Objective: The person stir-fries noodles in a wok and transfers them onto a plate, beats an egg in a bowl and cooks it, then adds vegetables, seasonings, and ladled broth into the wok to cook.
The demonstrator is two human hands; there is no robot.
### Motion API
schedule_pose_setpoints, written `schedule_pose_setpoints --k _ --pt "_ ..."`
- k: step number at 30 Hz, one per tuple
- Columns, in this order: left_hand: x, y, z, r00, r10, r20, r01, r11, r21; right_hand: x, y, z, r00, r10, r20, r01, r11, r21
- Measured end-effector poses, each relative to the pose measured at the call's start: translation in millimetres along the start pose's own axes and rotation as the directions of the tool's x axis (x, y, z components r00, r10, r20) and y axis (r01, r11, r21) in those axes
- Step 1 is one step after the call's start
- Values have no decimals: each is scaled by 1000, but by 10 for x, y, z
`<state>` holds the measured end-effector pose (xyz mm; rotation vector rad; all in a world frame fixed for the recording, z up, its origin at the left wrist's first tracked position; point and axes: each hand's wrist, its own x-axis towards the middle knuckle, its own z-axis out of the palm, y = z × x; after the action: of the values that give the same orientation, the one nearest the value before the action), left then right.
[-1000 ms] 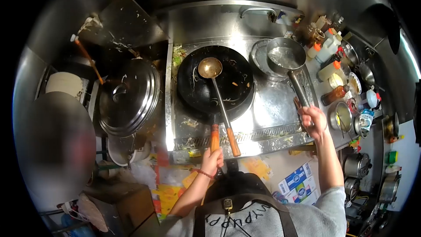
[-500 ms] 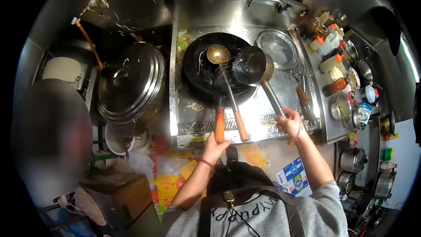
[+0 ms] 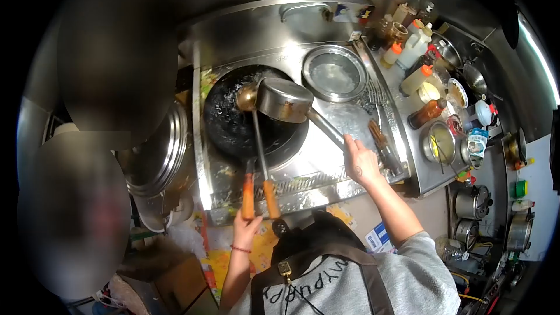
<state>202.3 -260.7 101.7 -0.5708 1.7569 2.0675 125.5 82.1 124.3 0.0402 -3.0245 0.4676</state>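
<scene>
My left hand [image 3: 245, 227] is closed round the wooden end of the handle of a black wok [image 3: 224, 131]. Liquid shows in the wok. A ladle [image 3: 259, 140] leans in it, its bowl at the wok's upper middle and its wooden handle over the near edge, beside the wok's handle. My right hand [image 3: 359, 160] grips the long handle of a steel saucepan [image 3: 284, 100], which is tilted over the wok with its open side turned away from view, next to the ladle's bowl.
A round metal basin [image 3: 335, 73] sits behind on the steel stove top. Bottles [image 3: 417, 46] and a metal bowl [image 3: 438, 143] line the right side. A large lidded pot [image 3: 157, 157] stands at left. A metal utensil holder [image 3: 388, 157] lies right of my hand.
The saucepan has moved from the stove's right side over the wok and tipped. Liquid now shows in the wok. The basin beneath the pan is uncovered. Blurred shapes cover more of the left side.
</scene>
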Motion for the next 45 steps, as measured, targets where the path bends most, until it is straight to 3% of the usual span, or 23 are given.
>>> schedule_pose_setpoints --k 4,7,9,11,12,14,16,18,20,24,25,26,27,28,29,30,32,34,35,37,38,42,45 --pt "-93 -45 250 995 -6 -100 5 1000 -6 398 929 93 984 14 -176 -26 997 -66" --pt "-82 -204 437 998 -48 -51 21 901 -433 856 1695 260 984 76 -158 -91 992 -85" --pt "-30 -371 494 989 80 124 28 725 -688 1123 2095 290 994 63 -85 -70 994 -86" --pt "43 -407 600 926 231 298 208 347 -915 1312 2218 199 985 151 89 -151 988 -3" --pt "29 -217 764 953 207 219 136 353 -926 1309 2268 191 983 150 107 -151 989 -2" --pt "36 -106 871 977 175 124 55 355 -933 1281 2395 191 927 -10 -376 -15 998 -62" --pt "17 -115 789 951 220 216 173 196 -965 1017 2609 311 885 57 -462 -78 997 -26" --pt "-41 -150 688 982 135 134 99 238 -966 422 2814 645 918 189 -350 -211 977 -28" --pt "95 -75 650 817 292 497 505 51 -861 -341 3066 1145 951 281 -127 -294 951 -96" --pt "22 442 759 922 191 338 330 73 -941 -1072 3368 1574 931 364 5 -363 930 -53" --pt "-55 602 815 984 44 172 124 521 -845 -1056 3307 1496 925 380 15 -379 925 -44" --pt "-108 664 809 998 -19 -59 -14 861 -508 -1036 3240 1413 918 395 25 -394 919 -34" --pt "-172 622 770 995 0 -96 -24 968 -250 -1030 3065 1169 932 363 25 -360 908 213" --pt "-247 548 750 992 6 -124 -41 960 -277 -931 2771 876 943 330 32 -321 888 329" --pt "-324 464 721 987 15 -163 -25 998 -57 -826 2463 571 954 297 38 -282 852 440" --pt "-388 407 688 980 26 -196 8 986 168 -673 2091 308 978 187 88 -205 816 540" --pt "-518 491 756 990 97 -99 -106 990 -90 -122 1378 -94 988 -88 127 13 865 501" --pt "-587 621 790 1000 0 13 5 925 -380 476 810 -216 949 -294 111 193 824 533" --pt "-580 665 813 1000 16 0 -14 918 -396 782 522 -105 940 -317 124 237 871 431" --pt "-559 708 843 965 -212 152 247 558 -792 1392 -52 113 920 -364 149 329 920 213" --pt "-534 689 860 969 -207 137 230 542 -808 1618 -210 375 911 -349 218 355 935 14" --pt "-571 638 735 977 -143 158 201 373 -906 2147 -167 843 641 -702 309 637 712 295" --pt "-485 448 659 925 189 330 325 55 -944 2178 -584 543 791 -420 445 496 866 -66"
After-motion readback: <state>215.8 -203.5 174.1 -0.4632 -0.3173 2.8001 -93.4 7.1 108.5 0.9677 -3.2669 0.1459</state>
